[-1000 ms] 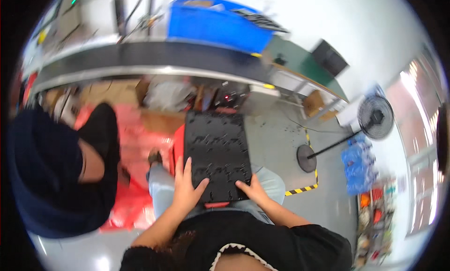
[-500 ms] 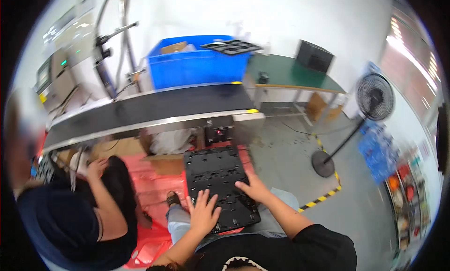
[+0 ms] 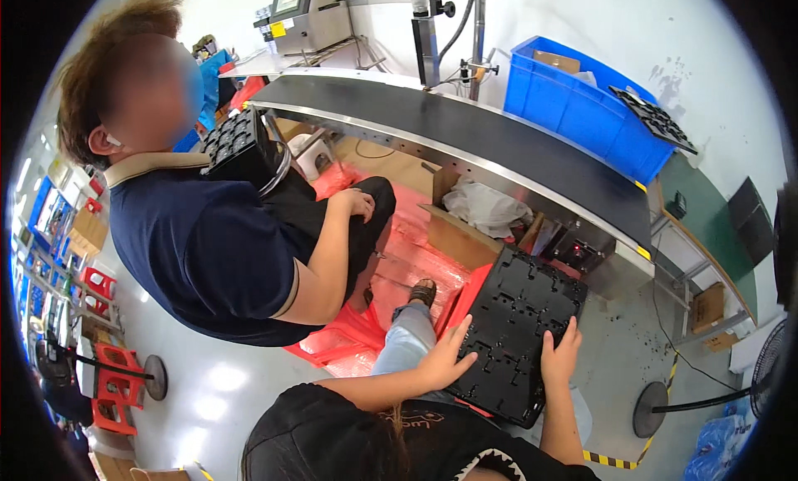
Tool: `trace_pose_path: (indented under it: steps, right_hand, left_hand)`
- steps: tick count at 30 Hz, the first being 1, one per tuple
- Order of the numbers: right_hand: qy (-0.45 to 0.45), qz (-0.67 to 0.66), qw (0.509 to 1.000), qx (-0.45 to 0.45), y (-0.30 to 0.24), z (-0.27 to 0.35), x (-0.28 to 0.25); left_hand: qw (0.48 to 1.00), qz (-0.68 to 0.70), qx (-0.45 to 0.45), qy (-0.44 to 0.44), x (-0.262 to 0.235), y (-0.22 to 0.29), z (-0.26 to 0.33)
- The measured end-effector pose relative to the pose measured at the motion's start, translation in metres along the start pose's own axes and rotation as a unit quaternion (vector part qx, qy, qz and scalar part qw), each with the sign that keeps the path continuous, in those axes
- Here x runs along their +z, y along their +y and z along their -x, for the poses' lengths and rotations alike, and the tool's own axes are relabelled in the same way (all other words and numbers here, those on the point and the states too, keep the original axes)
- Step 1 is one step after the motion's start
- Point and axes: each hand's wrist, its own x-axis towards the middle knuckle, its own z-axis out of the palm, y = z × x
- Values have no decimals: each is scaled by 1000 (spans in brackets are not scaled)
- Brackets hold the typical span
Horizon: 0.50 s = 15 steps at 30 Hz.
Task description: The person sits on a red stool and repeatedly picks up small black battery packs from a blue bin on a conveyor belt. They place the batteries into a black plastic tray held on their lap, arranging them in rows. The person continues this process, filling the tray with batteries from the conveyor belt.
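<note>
The black conveyor belt (image 3: 499, 148) now lies close beyond the black moulded tray (image 3: 515, 331), which has stayed on the person's lap. A seated co-worker (image 3: 216, 248) is left of the tray. Left hand (image 3: 445, 360) and right hand (image 3: 559, 358) keep an open, flat grip on the tray's near edge, fingers spread

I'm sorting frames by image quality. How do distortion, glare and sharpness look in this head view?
Head view: strong fisheye, so the conveyor belt bows and a black rim frames the picture; ceiling-light glare spots the grey floor at lower left; the black moulded tray and both hands on it, left hand and right hand, look sharp; the nearby person's face is blurred.
</note>
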Motion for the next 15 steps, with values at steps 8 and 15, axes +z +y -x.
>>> trace_pose_path:
  steps: [8,15]
  right_hand:
    - [-1,-3,1000,23,-6,-3,-4]
    - [43,-188,969,156,26,-34,-4]
  left_hand:
    - [999,34,12,-5,2,-3,-8]
    - [999,41,-1,-16,4,-9,-7]
